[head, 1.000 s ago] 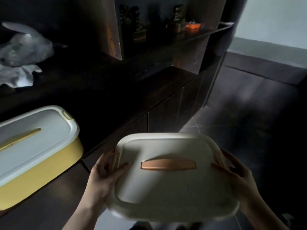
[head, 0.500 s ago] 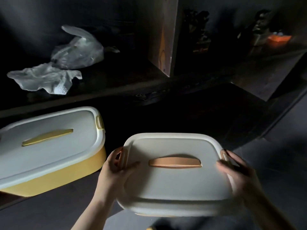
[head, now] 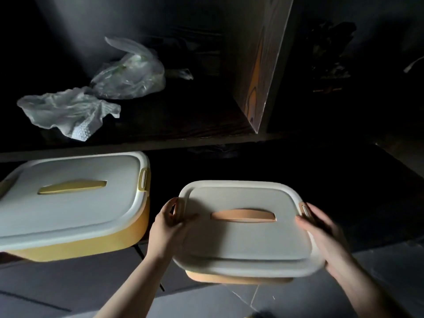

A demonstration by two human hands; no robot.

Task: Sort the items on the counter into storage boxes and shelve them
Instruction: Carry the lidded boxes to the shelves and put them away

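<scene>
- Peach-based plastic storage box with a white lid and a peach handle strip [head: 243, 228] is being held in the air in front of the dark counter edge, low and to the right of centre, slightly tilted toward the camera.
- The left hand [head: 168, 226] is gripping the box's left end, thumb lying on the lid and fingers curled round the side latch.
- The right hand [head: 321, 235] is gripping the right end beside the other latch, thumb on the lid rim, fingers wrapping underneath.
- A larger yellow plastic storage box with a white lid [head: 71, 203] is sitting closed on the dark counter [head: 206, 125], just left of the held box and apart from it.
- Two crumpled translucent plastic bags [head: 96, 92] are lying farther back on the counter.
- An upright wood-grain shelf panel [head: 261, 72] is standing to their right.
</scene>
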